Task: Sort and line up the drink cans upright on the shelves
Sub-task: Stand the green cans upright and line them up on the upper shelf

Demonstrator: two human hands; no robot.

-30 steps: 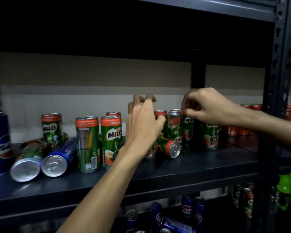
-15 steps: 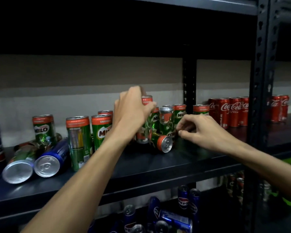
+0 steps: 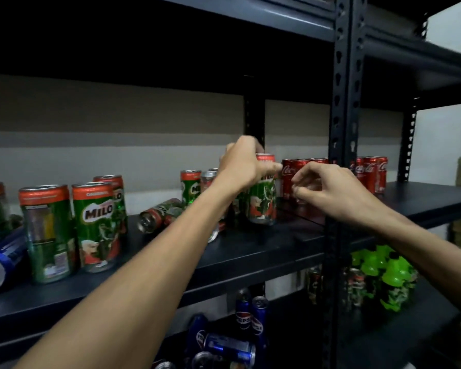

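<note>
Arms outstretched, left hand [image 3: 244,166] gripping a can [image 3: 264,206], right hand [image 3: 333,190] loosely curled

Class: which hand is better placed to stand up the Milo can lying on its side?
Probably the left hand, once it releases the upright Milo can it grips: the tipped can lies left of its forearm; the right hand must cross over.

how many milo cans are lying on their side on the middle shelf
2. One Milo can lies just left of the left forearm; a second can pokes out under that forearm, mostly hidden, so its brand is unsure. Others may be hidden at the far left.
</note>
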